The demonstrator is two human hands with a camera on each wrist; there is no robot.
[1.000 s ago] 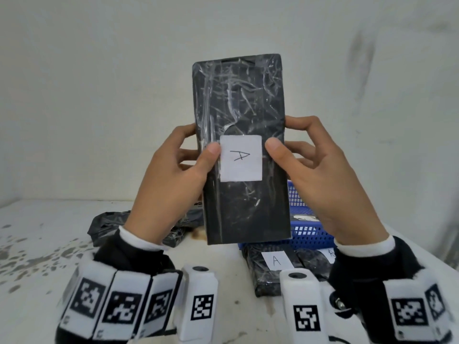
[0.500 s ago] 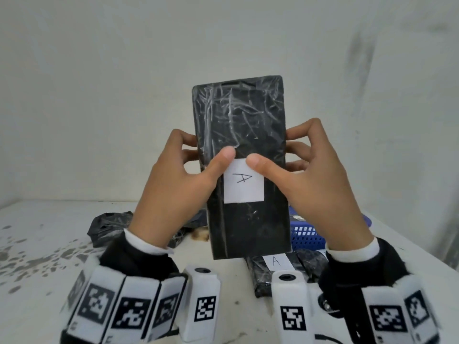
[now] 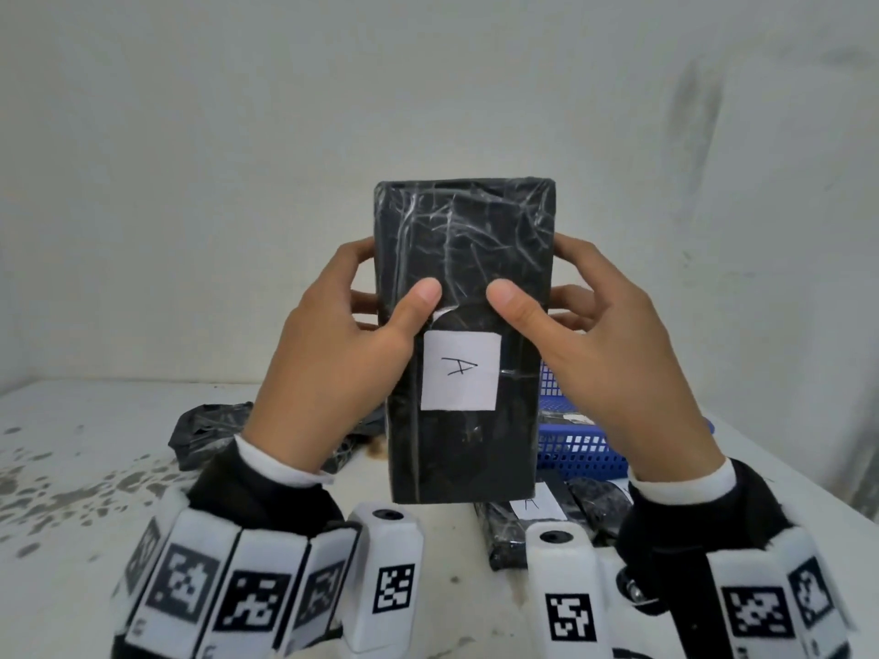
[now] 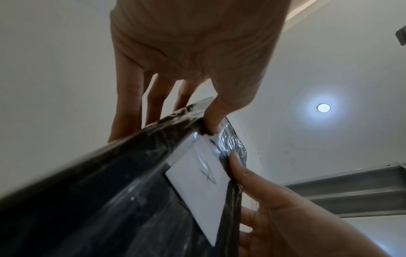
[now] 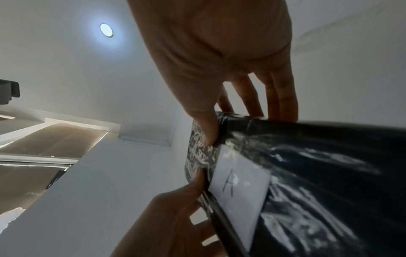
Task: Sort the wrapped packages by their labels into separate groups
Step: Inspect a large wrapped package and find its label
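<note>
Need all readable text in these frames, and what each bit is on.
"A": handwritten on the white label of the held package, gripped by the left hand and right hand.
"A": white label on a package lying on the table, partly hidden.
Label in the blue basket: too hidden to read.
Wrist markers: black-and-white square codes, no letters.

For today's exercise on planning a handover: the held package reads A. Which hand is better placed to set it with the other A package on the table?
Probably the right hand. The A-labelled package on the table lies below that hand, beside the blue basket. Both hands grip the held package, so the left hand would have to reach across.
</note>
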